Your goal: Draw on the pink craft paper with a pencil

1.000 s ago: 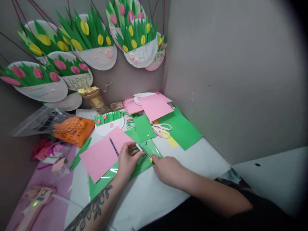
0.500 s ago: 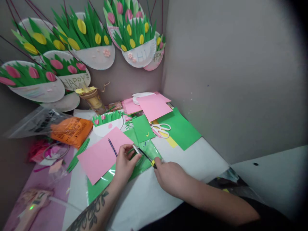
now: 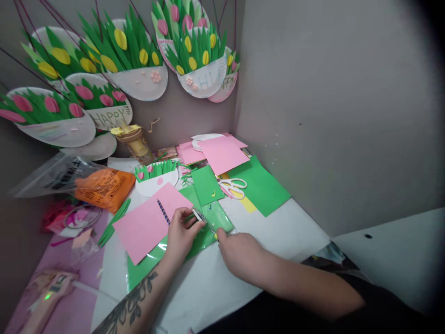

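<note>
My left hand (image 3: pixel 182 232) is closed in a pinch on a small white piece (image 3: pixel 197 214), too small to name, above the green clear-covered mat. My right hand (image 3: pixel 239 253) is closed round a slim craft knife (image 3: pixel 216 236); only a bit of its yellow end shows past the fingers. The knife's front part is hard to make out between the hands. A pink paper sheet (image 3: pixel 139 232) with a dark patterned pencil (image 3: pixel 163 211) on it lies by my left hand. A small green card (image 3: pixel 207 185) lies beyond the fingertips, partly over the green mat (image 3: pixel 222 217).
White-handled scissors (image 3: pixel 233 186) lie on a large green sheet (image 3: pixel 267 185). A paper-plate basket (image 3: pixel 156 183) with green grass stands behind the pink sheet. An orange packet (image 3: pixel 107 188), a drink cup (image 3: pixel 134 144) and a glue gun (image 3: pixel 52 297) are at the left. Decorated plates (image 3: pixel 139 86) hang on the wall.
My right hand has moved slightly left, closer to my left hand. Less of the knife shows between them now. My left hand keeps its pinch in about the same place.
</note>
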`<act>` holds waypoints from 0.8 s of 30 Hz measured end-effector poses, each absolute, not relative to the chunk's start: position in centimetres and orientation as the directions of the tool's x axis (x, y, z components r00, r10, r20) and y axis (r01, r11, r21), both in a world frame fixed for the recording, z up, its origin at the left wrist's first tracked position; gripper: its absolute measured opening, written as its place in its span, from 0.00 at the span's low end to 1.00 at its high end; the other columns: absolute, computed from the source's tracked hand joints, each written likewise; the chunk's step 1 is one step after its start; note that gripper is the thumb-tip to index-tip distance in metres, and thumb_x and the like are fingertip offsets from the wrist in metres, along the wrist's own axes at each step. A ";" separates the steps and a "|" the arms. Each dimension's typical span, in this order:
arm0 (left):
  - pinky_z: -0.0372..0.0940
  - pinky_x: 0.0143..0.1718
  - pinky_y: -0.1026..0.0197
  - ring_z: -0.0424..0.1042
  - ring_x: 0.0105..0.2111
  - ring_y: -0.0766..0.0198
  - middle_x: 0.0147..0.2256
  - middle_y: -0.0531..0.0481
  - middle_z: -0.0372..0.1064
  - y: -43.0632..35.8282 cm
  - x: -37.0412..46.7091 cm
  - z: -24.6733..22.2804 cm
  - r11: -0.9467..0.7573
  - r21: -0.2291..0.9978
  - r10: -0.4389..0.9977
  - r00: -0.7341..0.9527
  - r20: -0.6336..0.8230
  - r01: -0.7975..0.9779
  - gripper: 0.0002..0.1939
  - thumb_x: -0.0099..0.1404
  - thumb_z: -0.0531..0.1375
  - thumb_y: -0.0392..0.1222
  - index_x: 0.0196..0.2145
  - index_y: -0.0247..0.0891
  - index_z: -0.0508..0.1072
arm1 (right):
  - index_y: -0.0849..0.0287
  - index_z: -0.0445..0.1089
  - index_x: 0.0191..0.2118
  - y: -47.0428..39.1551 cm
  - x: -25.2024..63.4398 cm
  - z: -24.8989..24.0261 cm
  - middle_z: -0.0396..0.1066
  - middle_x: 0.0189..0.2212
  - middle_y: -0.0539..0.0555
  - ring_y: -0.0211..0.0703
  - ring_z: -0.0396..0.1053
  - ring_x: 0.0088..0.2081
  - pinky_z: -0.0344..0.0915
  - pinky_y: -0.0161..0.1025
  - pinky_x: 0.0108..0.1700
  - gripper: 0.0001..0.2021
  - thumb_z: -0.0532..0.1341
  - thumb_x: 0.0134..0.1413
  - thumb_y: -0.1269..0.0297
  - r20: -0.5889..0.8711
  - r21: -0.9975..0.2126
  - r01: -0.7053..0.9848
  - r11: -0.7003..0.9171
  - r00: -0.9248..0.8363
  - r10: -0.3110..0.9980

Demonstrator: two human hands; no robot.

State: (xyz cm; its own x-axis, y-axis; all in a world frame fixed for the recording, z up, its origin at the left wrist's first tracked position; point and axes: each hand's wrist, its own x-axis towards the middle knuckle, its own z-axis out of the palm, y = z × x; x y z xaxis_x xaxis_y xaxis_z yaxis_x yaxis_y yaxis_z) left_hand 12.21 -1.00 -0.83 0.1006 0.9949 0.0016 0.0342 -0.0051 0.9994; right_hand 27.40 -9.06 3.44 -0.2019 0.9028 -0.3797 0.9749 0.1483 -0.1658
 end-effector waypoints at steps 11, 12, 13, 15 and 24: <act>0.66 0.32 0.64 0.68 0.36 0.64 0.32 0.53 0.63 -0.9 11.8 -0.5 -0.050 0.981 0.996 0.077 0.037 0.187 0.18 0.45 0.66 0.39 0.32 0.38 0.62 | 0.64 0.56 0.48 -8.6 26.4 3.6 0.72 0.28 0.62 0.52 0.73 0.30 0.67 0.42 0.29 0.20 0.53 0.46 0.76 -0.356 -0.136 0.982 0.134 -0.174 0.918; 0.66 0.32 0.64 0.68 0.36 0.64 0.31 0.53 0.63 -0.9 11.8 -0.5 -0.065 0.979 0.996 0.074 0.051 0.194 0.18 0.45 0.66 0.40 0.32 0.38 0.62 | 0.64 0.56 0.49 -8.5 26.3 3.7 0.72 0.28 0.62 0.52 0.74 0.30 0.67 0.42 0.29 0.20 0.53 0.47 0.76 -0.360 -0.128 0.983 0.129 -0.167 0.918; 0.65 0.33 0.64 0.68 0.36 0.63 0.31 0.53 0.63 -0.8 11.8 -0.5 -0.079 0.976 0.995 0.074 0.065 0.205 0.18 0.46 0.66 0.40 0.31 0.38 0.61 | 0.64 0.56 0.50 -8.4 26.2 3.8 0.72 0.28 0.62 0.52 0.74 0.30 0.67 0.41 0.29 0.21 0.53 0.47 0.76 -0.366 -0.120 0.985 0.123 -0.159 0.917; 0.65 0.34 0.63 0.68 0.36 0.64 0.30 0.53 0.63 -0.8 11.9 -0.4 -0.106 0.967 0.993 0.077 0.091 0.230 0.18 0.46 0.66 0.40 0.31 0.39 0.61 | 0.65 0.54 0.52 -8.3 26.2 4.0 0.72 0.28 0.63 0.52 0.74 0.31 0.67 0.41 0.30 0.22 0.53 0.47 0.76 -0.387 -0.109 0.988 0.111 -0.145 0.911; 0.65 0.31 0.63 0.67 0.34 0.63 0.31 0.53 0.63 -0.8 12.3 -0.1 -0.118 0.952 0.992 0.065 0.104 0.284 0.18 0.46 0.66 0.42 0.31 0.39 0.61 | 0.67 0.56 0.50 -7.4 26.0 4.2 0.73 0.30 0.65 0.52 0.74 0.34 0.67 0.41 0.32 0.21 0.54 0.47 0.76 -0.401 -0.147 0.986 0.080 -0.133 0.906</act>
State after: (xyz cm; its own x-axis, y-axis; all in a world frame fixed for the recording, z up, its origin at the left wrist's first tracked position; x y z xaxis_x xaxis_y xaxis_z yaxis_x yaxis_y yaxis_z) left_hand 12.26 -0.76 -0.14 0.0652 0.9924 0.1041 0.2837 -0.1185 0.9516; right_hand 25.97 -7.41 4.24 -0.1333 0.9063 -0.4010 0.9859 0.0798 -0.1473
